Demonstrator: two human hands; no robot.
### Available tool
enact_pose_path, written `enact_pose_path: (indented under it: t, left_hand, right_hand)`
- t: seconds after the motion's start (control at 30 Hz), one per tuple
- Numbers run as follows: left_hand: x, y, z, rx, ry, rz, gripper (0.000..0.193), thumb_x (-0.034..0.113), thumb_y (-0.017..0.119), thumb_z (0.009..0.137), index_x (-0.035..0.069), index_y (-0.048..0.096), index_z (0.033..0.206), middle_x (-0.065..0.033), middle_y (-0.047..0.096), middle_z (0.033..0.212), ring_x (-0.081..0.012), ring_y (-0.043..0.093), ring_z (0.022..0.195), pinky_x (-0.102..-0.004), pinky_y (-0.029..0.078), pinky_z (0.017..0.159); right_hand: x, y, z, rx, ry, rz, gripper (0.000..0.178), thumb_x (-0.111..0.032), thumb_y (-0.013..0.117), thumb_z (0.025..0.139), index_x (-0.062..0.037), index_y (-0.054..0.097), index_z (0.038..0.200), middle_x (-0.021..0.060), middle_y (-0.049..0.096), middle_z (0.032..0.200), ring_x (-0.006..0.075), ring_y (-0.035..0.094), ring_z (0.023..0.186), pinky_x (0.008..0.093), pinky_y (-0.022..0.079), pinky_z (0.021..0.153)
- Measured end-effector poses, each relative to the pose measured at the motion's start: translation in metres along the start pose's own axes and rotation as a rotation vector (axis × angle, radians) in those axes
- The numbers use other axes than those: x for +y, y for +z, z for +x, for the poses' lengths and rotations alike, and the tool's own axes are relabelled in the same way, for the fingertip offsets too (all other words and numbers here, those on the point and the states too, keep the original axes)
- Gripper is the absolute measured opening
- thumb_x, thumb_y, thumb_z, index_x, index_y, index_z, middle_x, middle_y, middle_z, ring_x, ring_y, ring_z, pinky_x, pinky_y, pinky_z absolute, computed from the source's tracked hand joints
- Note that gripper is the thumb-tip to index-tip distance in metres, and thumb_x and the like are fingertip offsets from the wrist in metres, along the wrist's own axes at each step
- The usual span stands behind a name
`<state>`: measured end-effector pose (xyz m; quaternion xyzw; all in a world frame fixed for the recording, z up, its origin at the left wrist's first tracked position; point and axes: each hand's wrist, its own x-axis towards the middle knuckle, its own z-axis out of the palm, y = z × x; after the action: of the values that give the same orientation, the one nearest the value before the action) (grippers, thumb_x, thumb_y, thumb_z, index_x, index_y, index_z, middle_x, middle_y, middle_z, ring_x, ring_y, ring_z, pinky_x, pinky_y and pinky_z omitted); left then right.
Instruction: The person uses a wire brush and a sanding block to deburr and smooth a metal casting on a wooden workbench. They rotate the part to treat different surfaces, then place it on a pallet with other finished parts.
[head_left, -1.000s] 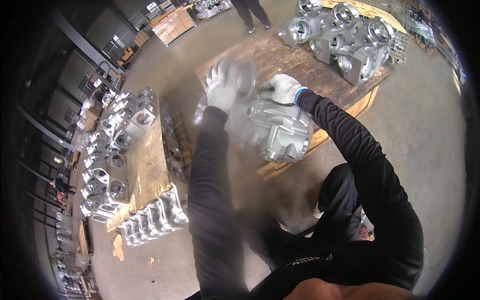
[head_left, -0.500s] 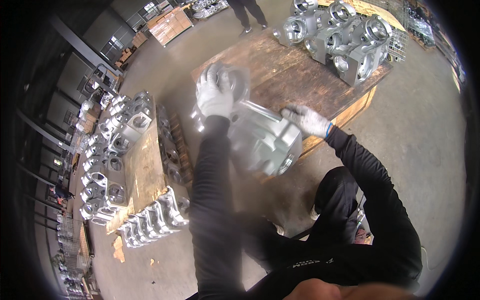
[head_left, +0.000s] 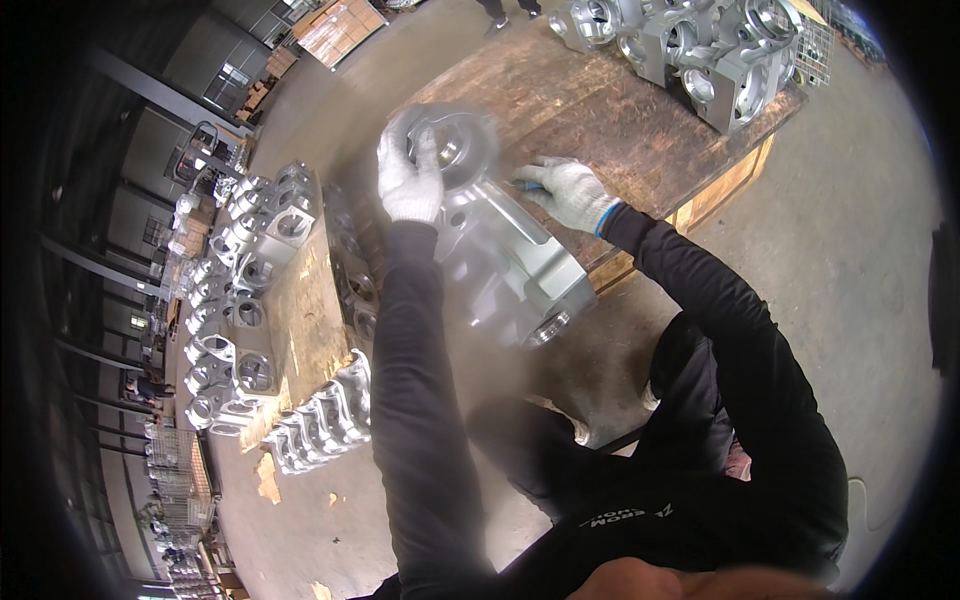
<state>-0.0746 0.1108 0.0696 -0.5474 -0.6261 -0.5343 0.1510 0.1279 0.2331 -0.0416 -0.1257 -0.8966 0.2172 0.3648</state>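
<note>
A large silver metal casting (head_left: 522, 248), with a round ring at its far end and a bored hole at its near end, is tilted at the left end of the wooden crate top. My left hand (head_left: 410, 172), in a white glove, is closed on the ring's left side with fingers reaching over its rim. Beside the casting's upper right edge is my gloved right hand (head_left: 572, 192), its fingers closed round a slim blue-grey thing (head_left: 529, 185) too small to name. Whether that thing touches the casting, I cannot tell. Part of the casting is blurred.
The brown wooden crate (head_left: 570, 120) carries more silver castings (head_left: 700, 60) at its far right. To the left, a pallet board (head_left: 305, 325) holds rows of similar castings (head_left: 235, 330). Cartons (head_left: 338, 30) stand far back, and a person's feet (head_left: 510, 18) show near the crate.
My right hand has moved left and up, from the casting's right edge toward its ring. The slim blue-grey thing now shows in its fingers. My left hand stays on the ring; the view has shifted.
</note>
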Motion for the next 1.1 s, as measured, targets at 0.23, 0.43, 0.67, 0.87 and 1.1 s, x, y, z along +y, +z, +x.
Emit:
enact_pose_path:
  t: [0.23,0.43,0.67,0.87,1.1]
  left_hand:
    - [0.004,-0.001,-0.003,-0.011,-0.019,-0.021,0.034,0.015,0.063,0.106,0.007,0.064,0.138,-0.0146,0.064,0.137,-0.0284,0.061,0.128,-0.0398,0.047,0.111]
    - [0.009,-0.001,-0.003,-0.032,-0.079,-0.104,0.036,0.018,0.062,0.107,0.006,0.061,0.141,-0.0153,0.063,0.138,-0.0268,0.061,0.128,-0.0393,0.047,0.111]
    - [0.000,-0.002,-0.004,-0.027,-0.070,-0.056,0.038,0.020,0.062,0.108,0.004,0.060,0.142,-0.0159,0.062,0.140,-0.0277,0.060,0.130,-0.0399,0.046,0.113]
    - [-0.003,-0.002,0.001,-0.051,-0.045,0.020,0.042,0.023,0.060,0.109,0.004,0.057,0.146,-0.0164,0.064,0.141,-0.0268,0.060,0.132,-0.0386,0.044,0.115]
    - [-0.002,-0.003,-0.001,-0.079,-0.082,0.032,0.043,0.022,0.057,0.111,0.004,0.051,0.150,-0.0153,0.063,0.143,-0.0235,0.058,0.134,-0.0363,0.043,0.115]
  right_hand:
    - [0.004,0.015,0.010,0.024,-0.037,0.052,0.026,-0.017,0.071,0.096,-0.0144,0.072,0.122,0.0107,0.071,0.110,0.0364,0.067,0.111,0.0483,0.052,0.101]
    - [0.004,0.014,0.012,0.004,-0.077,-0.096,0.030,-0.024,0.064,0.094,-0.0193,0.069,0.123,0.0078,0.067,0.122,0.0304,0.064,0.117,0.0474,0.046,0.106]
    - [0.000,0.017,0.015,0.012,-0.100,-0.240,0.031,-0.024,0.065,0.092,-0.0205,0.069,0.122,0.0047,0.068,0.114,0.0258,0.065,0.115,0.0440,0.045,0.105]
    - [-0.008,-0.005,-0.009,-0.017,-0.139,-0.224,0.037,-0.023,0.069,0.089,-0.0190,0.069,0.126,0.0059,0.070,0.116,0.0282,0.065,0.115,0.0448,0.045,0.105]
    - [-0.034,-0.052,-0.062,-0.145,-0.118,-0.148,0.055,-0.008,0.071,0.079,-0.0128,0.066,0.133,0.0148,0.069,0.124,0.0350,0.066,0.117,0.0470,0.049,0.104]
